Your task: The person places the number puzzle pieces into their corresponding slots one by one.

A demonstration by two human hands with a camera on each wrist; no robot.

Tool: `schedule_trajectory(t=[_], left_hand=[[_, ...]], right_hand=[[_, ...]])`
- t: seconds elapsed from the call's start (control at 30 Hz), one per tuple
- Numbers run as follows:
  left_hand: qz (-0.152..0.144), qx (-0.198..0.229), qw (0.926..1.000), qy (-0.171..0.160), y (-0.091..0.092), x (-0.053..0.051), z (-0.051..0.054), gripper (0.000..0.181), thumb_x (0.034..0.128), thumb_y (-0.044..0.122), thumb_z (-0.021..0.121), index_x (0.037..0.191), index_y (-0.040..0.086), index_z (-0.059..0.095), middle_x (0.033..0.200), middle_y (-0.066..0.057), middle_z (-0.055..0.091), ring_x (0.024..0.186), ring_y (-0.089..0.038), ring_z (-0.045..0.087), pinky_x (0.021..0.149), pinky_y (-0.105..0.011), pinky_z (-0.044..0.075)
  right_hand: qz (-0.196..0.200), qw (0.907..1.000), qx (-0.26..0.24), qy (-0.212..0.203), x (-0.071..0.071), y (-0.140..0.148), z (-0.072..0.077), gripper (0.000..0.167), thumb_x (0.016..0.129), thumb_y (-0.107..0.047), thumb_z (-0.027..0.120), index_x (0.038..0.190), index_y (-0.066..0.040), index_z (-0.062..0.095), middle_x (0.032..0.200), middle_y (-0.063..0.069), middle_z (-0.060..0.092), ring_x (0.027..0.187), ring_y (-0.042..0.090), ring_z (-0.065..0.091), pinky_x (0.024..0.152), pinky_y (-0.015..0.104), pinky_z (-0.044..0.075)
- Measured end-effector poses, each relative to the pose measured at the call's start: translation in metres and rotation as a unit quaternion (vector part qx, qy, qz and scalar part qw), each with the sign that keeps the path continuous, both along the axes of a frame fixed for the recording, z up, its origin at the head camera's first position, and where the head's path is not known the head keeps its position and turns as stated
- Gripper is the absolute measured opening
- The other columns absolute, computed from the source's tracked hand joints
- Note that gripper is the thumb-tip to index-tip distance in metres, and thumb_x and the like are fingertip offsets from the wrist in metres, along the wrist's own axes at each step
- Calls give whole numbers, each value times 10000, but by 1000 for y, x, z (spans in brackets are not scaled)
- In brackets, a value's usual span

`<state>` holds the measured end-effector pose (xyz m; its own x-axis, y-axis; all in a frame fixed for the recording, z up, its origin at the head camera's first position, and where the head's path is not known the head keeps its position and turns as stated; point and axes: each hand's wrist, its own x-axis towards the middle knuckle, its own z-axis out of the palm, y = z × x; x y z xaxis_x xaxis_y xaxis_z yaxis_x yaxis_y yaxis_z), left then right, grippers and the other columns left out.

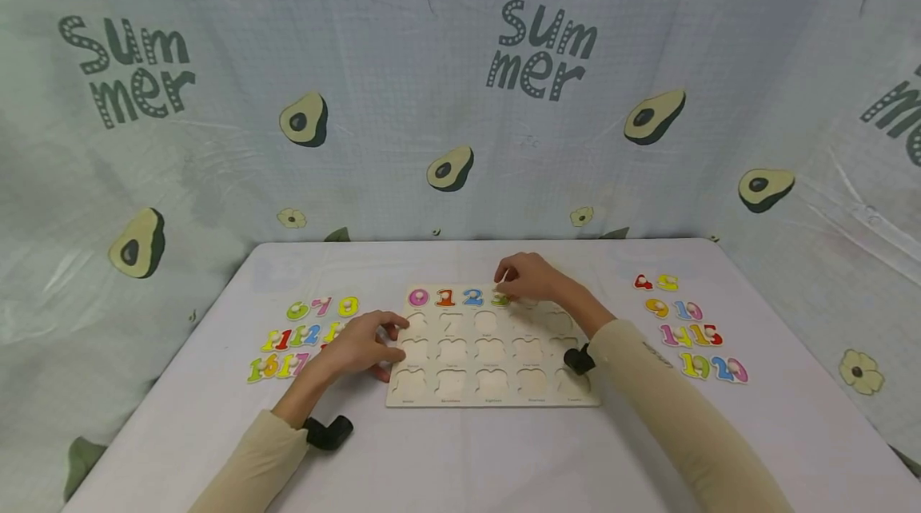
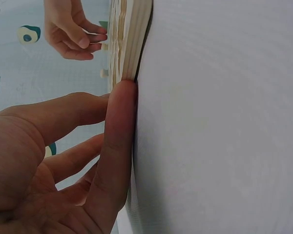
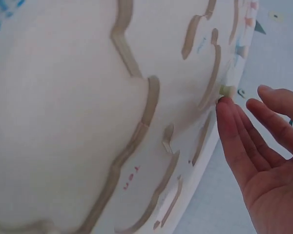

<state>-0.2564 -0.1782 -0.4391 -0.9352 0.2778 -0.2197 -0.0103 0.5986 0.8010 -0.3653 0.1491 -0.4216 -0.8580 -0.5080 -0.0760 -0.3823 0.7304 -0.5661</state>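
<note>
A wooden number board (image 1: 492, 397) lies flat, with a pink 0 (image 1: 418, 297), red 1 (image 1: 445, 297), blue 2 (image 1: 472, 296) and green 3 (image 1: 500, 299) in its top row. At the board's left edge, the left hand (image 1: 360, 343) rests its spread fingers; the left wrist view has this hand (image 2: 63, 161) with a fingertip against the side of the board (image 2: 136, 39). Over the 3 is the right hand (image 1: 531, 276). In the right wrist view, fingertips of the right hand (image 3: 263, 170) touch beside the green piece (image 3: 225, 90), with the thumb apart.
Left of the board lie several loose number pieces, among them a green 6 (image 1: 297, 311) and a yellow 8 (image 1: 348, 306). More lie to the right, including a red 4 (image 1: 643, 282) and a 20 (image 1: 731, 370). A patterned cloth (image 1: 360, 177) hangs behind the white table (image 1: 460, 465).
</note>
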Motion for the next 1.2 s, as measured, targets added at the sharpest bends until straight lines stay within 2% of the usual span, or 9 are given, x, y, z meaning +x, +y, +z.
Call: schedule_trajectory(t=[0.23, 0.43, 0.6, 0.73, 0.87, 0.97, 1.07, 1.2], left_hand=[[1, -50, 10000, 27, -1, 1, -1, 501, 869, 48, 791, 1340, 26, 624, 1076, -121, 552, 680, -189, 602, 579, -326, 594], [-9, -64, 10000, 69, 0, 2, 0, 500, 867, 43, 792, 1338, 26, 625, 1074, -121, 554, 672, -195, 598, 579, -340, 596], [2, -96, 9999, 80, 2, 3, 0, 503, 867, 47, 794, 1341, 28, 625, 1079, -120, 554, 668, -195, 597, 579, -335, 595], [53, -136, 9999, 61, 2, 3, 0, 496, 872, 46, 789, 1340, 33, 626, 1083, -117, 553, 655, -192, 600, 574, -325, 591], [87, -135, 9999, 49, 1, 2, -1, 486, 879, 44, 780, 1340, 38, 624, 1088, -111, 551, 642, -187, 609, 578, -322, 591], [87, -134, 9999, 53, 1, 2, -2, 484, 882, 46, 776, 1341, 39, 623, 1091, -108, 552, 620, -186, 617, 582, -325, 591], [92, -143, 9998, 71, 1, 2, -3, 484, 882, 49, 777, 1342, 40, 624, 1091, -107, 554, 608, -184, 617, 581, -325, 590], [104, -134, 9998, 82, 1, 1, -4, 483, 881, 53, 780, 1339, 43, 627, 1089, -106, 554, 601, -182, 612, 577, -325, 590]], right_hand=[[-45, 10000, -75, 36, 1, 26, 5, 217, 1025, -145, 596, 1159, -8, 696, 991, 137, 725, 795, 173, 717, 718, 314, 583], [-379, 9992, -119, 76, -3, 67, 11, 228, 1017, -135, 607, 1167, 15, 690, 991, 168, 729, 798, 188, 720, 727, 327, 599], [-707, 9974, -82, 86, -3, 104, 20, 263, 1022, -120, 604, 1209, 57, 658, 1051, 231, 707, 851, 232, 722, 809, 423, 615], [-820, 9965, -68, 136, 1, 127, 27, 284, 1023, -115, 598, 1226, 78, 639, 1098, 271, 702, 903, 323, 737, 856, 487, 608], [-885, 9955, 155, 303, 3, 146, 32, 287, 1019, -124, 600, 1221, 76, 643, 1104, 267, 712, 895, 344, 739, 813, 455, 611], [-976, 9930, 492, 439, 2, 159, 33, 280, 1013, -130, 607, 1203, 70, 656, 1078, 232, 713, 838, 278, 715, 756, 396, 597], [-1099, 9901, 726, 492, 0, 170, 31, 267, 1001, -116, 610, 1177, 76, 664, 1045, 203, 700, 811, 233, 664, 732, 376, 578], [-1249, 9870, 864, 534, -2, 186, 26, 240, 983, -84, 618, 1152, 79, 669, 1030, 202, 685, 831, 247, 619, 752, 390, 574]])
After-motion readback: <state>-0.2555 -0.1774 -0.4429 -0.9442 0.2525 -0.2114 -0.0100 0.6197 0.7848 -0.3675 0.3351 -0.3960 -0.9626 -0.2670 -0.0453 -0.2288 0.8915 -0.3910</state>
